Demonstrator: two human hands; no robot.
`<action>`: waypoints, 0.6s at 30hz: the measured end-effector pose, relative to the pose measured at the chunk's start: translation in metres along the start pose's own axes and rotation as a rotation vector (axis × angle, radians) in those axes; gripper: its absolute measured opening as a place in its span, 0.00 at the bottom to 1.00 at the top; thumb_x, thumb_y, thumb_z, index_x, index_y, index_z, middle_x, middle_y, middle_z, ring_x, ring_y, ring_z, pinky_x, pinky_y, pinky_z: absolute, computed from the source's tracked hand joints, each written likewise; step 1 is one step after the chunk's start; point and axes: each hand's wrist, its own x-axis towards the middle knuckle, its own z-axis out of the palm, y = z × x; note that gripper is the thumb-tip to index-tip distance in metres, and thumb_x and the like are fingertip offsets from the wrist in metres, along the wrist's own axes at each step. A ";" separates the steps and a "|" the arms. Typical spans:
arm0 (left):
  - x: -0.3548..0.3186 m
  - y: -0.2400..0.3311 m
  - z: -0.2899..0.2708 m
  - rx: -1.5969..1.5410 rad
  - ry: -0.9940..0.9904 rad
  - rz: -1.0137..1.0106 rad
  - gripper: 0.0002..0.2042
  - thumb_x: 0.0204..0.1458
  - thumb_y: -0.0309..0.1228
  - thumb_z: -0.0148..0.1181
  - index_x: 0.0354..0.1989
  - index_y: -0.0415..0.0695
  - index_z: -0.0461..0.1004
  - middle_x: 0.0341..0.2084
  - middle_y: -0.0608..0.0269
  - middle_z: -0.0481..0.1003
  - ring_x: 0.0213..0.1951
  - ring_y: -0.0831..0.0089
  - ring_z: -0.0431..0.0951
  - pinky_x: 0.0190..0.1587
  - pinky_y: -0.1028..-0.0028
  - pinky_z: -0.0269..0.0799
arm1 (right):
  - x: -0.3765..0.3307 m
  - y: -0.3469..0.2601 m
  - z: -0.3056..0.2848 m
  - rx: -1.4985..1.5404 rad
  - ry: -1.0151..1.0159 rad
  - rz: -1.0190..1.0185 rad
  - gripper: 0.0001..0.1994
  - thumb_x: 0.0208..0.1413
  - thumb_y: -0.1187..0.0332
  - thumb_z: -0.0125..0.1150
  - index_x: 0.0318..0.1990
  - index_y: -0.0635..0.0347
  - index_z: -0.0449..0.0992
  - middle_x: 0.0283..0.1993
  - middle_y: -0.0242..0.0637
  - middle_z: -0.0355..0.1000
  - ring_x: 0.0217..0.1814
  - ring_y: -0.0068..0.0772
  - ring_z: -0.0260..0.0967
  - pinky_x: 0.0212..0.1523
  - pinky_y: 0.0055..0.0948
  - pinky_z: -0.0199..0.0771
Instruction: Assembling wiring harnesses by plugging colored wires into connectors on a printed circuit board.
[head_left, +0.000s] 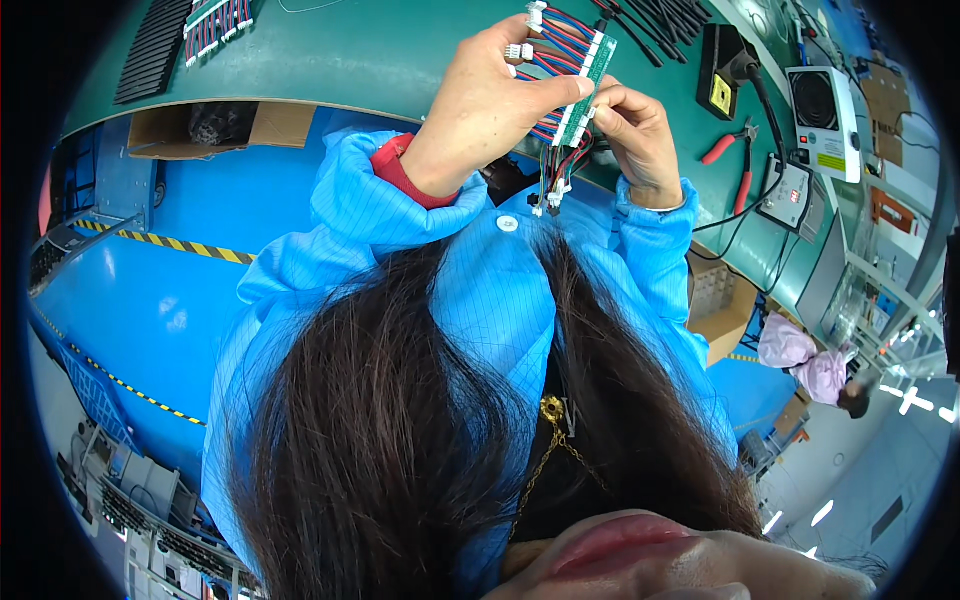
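Note:
A narrow green circuit board [594, 82] with a row of white connectors is held up near the table's front edge. Red, blue and black wires [556, 62] run from its left side, ending in white plugs [519, 52]. My left hand [478, 105] is closed on the board and its wires, thumb lying across the board's face. On the other side, my right hand [640, 138] pinches at the board's right edge, where a small white piece shows at the fingertips. Below the board hang thin coloured wires with small white and black connectors [555, 190].
On the green table [340, 55] lie black tubes [665, 22], red-handled cutters [740, 160], a black holder with a yellow pad [720, 90], and a corded control box [788, 190]. A white fan unit [823, 110] stands at right. More wired boards [218, 22] and a black ribbed tray [155, 50] lie far left.

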 end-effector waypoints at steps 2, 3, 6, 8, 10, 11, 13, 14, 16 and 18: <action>-0.001 0.001 0.000 0.004 -0.008 -0.001 0.16 0.43 0.22 0.65 0.43 0.35 0.73 0.31 0.56 0.79 0.30 0.73 0.79 0.32 0.78 0.77 | 0.000 -0.002 0.001 -0.062 0.020 -0.028 0.04 0.56 0.75 0.62 0.34 0.67 0.78 0.34 0.32 0.67 0.34 0.21 0.61 0.37 0.16 0.59; -0.001 0.001 0.001 0.004 -0.006 -0.001 0.16 0.43 0.22 0.65 0.43 0.35 0.73 0.31 0.56 0.79 0.30 0.73 0.79 0.32 0.78 0.77 | 0.000 -0.003 0.002 -0.062 0.018 -0.028 0.04 0.56 0.75 0.62 0.34 0.67 0.78 0.34 0.32 0.67 0.34 0.21 0.61 0.37 0.16 0.59; -0.003 0.001 0.002 -0.035 -0.011 -0.013 0.17 0.44 0.21 0.64 0.45 0.35 0.72 0.32 0.55 0.79 0.29 0.73 0.79 0.32 0.78 0.77 | -0.002 -0.007 0.006 -0.139 0.044 -0.040 0.03 0.56 0.75 0.62 0.34 0.66 0.78 0.34 0.31 0.67 0.33 0.21 0.60 0.37 0.17 0.59; -0.004 0.001 0.002 -0.047 -0.015 -0.015 0.17 0.44 0.21 0.64 0.45 0.35 0.72 0.32 0.54 0.78 0.29 0.73 0.79 0.32 0.78 0.77 | -0.003 -0.010 0.008 -0.165 0.053 -0.047 0.03 0.55 0.75 0.62 0.34 0.66 0.78 0.33 0.30 0.67 0.33 0.21 0.60 0.36 0.17 0.59; -0.005 -0.001 0.002 -0.026 -0.016 0.009 0.17 0.45 0.22 0.66 0.46 0.37 0.73 0.32 0.57 0.79 0.30 0.75 0.79 0.32 0.80 0.77 | -0.005 -0.013 0.012 -0.213 0.068 -0.061 0.03 0.56 0.75 0.62 0.34 0.66 0.78 0.34 0.30 0.67 0.33 0.21 0.60 0.36 0.17 0.59; -0.006 -0.002 0.003 -0.017 -0.016 0.019 0.17 0.46 0.23 0.66 0.46 0.38 0.74 0.32 0.58 0.79 0.30 0.76 0.79 0.32 0.81 0.77 | -0.006 -0.014 0.013 -0.237 0.075 -0.066 0.03 0.56 0.75 0.62 0.33 0.66 0.78 0.34 0.30 0.67 0.33 0.21 0.60 0.36 0.18 0.60; -0.006 -0.002 0.003 -0.007 -0.020 0.031 0.16 0.47 0.24 0.67 0.46 0.39 0.74 0.32 0.59 0.79 0.31 0.77 0.79 0.33 0.82 0.77 | -0.005 -0.014 0.015 -0.262 0.085 -0.074 0.03 0.56 0.75 0.62 0.33 0.66 0.78 0.34 0.30 0.67 0.33 0.21 0.60 0.36 0.18 0.60; -0.005 -0.001 0.004 -0.008 -0.017 0.026 0.17 0.46 0.23 0.66 0.46 0.38 0.73 0.32 0.58 0.79 0.30 0.76 0.79 0.32 0.81 0.77 | -0.005 -0.013 0.015 -0.275 0.098 -0.078 0.03 0.56 0.75 0.62 0.33 0.66 0.78 0.34 0.30 0.67 0.33 0.21 0.60 0.36 0.18 0.60; -0.004 0.000 0.005 -0.012 -0.008 0.011 0.17 0.45 0.21 0.64 0.46 0.36 0.72 0.32 0.56 0.78 0.29 0.74 0.79 0.31 0.80 0.76 | -0.003 -0.010 0.015 -0.301 0.124 -0.079 0.03 0.56 0.74 0.62 0.33 0.65 0.78 0.34 0.29 0.66 0.33 0.20 0.60 0.36 0.18 0.60; -0.002 0.000 0.005 -0.014 -0.008 0.005 0.18 0.44 0.20 0.63 0.46 0.35 0.71 0.32 0.55 0.78 0.29 0.74 0.78 0.31 0.79 0.76 | -0.002 -0.009 0.016 -0.315 0.140 -0.082 0.03 0.56 0.74 0.62 0.33 0.65 0.78 0.34 0.29 0.66 0.33 0.20 0.60 0.37 0.18 0.60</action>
